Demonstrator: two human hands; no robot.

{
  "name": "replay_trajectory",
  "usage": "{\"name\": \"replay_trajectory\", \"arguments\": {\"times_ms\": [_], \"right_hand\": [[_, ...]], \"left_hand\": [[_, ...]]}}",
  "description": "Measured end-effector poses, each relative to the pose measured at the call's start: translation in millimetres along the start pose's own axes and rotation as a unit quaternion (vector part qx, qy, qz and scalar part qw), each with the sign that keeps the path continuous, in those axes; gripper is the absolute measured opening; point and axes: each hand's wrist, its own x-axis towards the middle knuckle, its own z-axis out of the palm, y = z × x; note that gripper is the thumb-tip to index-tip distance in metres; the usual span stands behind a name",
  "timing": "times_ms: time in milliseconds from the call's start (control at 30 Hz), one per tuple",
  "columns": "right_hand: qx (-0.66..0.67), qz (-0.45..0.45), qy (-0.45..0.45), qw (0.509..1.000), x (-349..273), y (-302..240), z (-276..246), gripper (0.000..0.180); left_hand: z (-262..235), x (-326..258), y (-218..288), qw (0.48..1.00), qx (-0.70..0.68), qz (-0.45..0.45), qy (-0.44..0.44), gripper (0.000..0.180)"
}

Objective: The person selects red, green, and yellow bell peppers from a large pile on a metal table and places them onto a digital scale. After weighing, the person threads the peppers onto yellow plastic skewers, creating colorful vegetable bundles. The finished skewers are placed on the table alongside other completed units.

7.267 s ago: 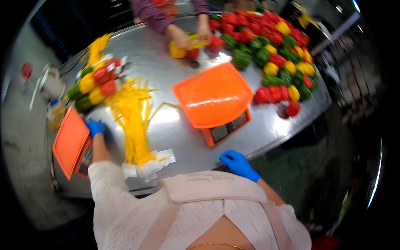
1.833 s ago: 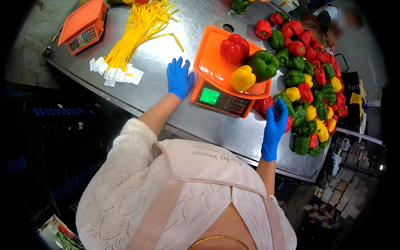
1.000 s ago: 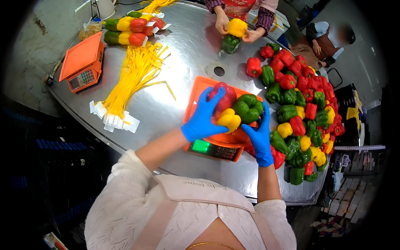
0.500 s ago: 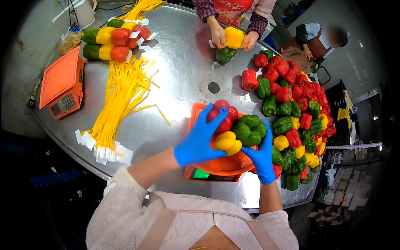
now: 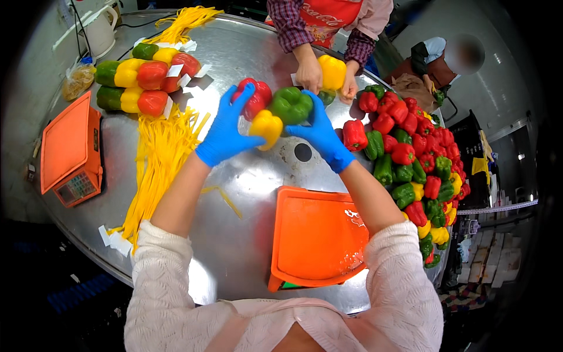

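Three bell peppers are held together between my gloved hands over the steel table, beyond the orange weighing scale. My left hand, in a blue glove, is closed on the red bell pepper and the yellow bell pepper. In the matching glove, my right hand grips the green bell pepper from its right side. The scale's tray carries only wet spots. Just past the green pepper, a co-worker's hands hold another yellow pepper, with a green one partly hidden below it.
A big heap of mixed peppers covers the table's right side. Yellow ties with white tags lie on the left, below tied pepper bundles. A second orange scale stands at the left edge. The table has a round hole.
My hands have lifted the red, yellow and green peppers off the near scale and carried them forward and left, toward the co-worker. The scale's tray is now uncovered.
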Motion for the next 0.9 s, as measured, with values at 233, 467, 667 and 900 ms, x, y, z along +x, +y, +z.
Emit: {"name": "replay_trajectory", "arguments": {"times_ms": [233,467,667,900], "right_hand": [[-0.176,0.013,0.005,0.984,55,75,22,0.109],[-0.308,0.083,-0.029,0.947,36,47,12,0.101],[-0.24,0.098,-0.027,0.965,-90,-51,-17,0.081],[-0.155,0.099,0.261,0.948,-299,-68,-58,0.048]], "left_hand": [[30,1,-86,0.997,0.028,-0.075,0.016,0.118],[37,-14,-77,0.98,0.154,-0.12,0.033,0.113],[23,-91,45,0.99,0.076,-0.012,0.114,0.064],[54,-252,48,0.985,0.011,-0.152,0.078,0.033]]}}
